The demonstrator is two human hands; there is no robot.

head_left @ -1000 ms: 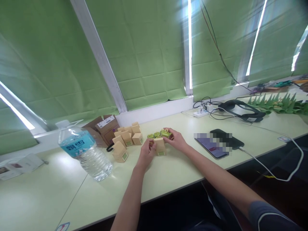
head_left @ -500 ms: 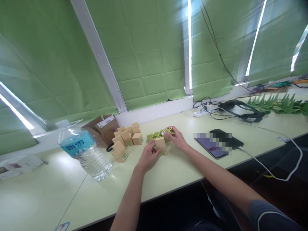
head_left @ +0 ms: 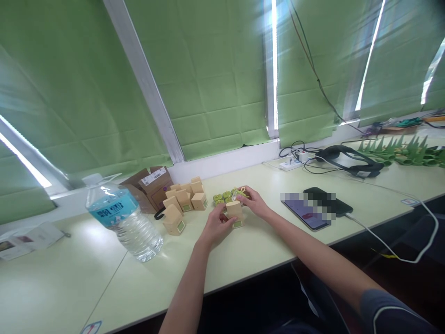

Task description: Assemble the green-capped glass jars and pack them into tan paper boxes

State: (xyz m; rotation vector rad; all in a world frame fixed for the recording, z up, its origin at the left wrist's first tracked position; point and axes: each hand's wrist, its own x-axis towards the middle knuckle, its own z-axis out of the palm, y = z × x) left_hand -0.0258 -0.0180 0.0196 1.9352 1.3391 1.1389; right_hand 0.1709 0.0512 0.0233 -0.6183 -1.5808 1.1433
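My left hand (head_left: 214, 226) grips a small tan box (head_left: 235, 212) with a green label, standing on the pale desk (head_left: 243, 250). My right hand (head_left: 255, 204) pinches a small green object with a yellow loop (head_left: 239, 192) just above and behind that box. Several more green objects (head_left: 221, 198) sit in a cluster on the desk behind the box. A group of several tan boxes (head_left: 182, 202) stands to the left of my hands.
A large water bottle (head_left: 121, 215) lies tilted at the left. Brown cardboard packaging (head_left: 149, 184) sits behind the boxes. A tablet and phone (head_left: 314, 206) with a white cable lie at the right, a power strip (head_left: 290, 162) and black headset (head_left: 347, 157) beyond.
My left hand closed round the tan box and shifted it slightly nearer and to the right. My right hand lifted the green looped object a little over the box.
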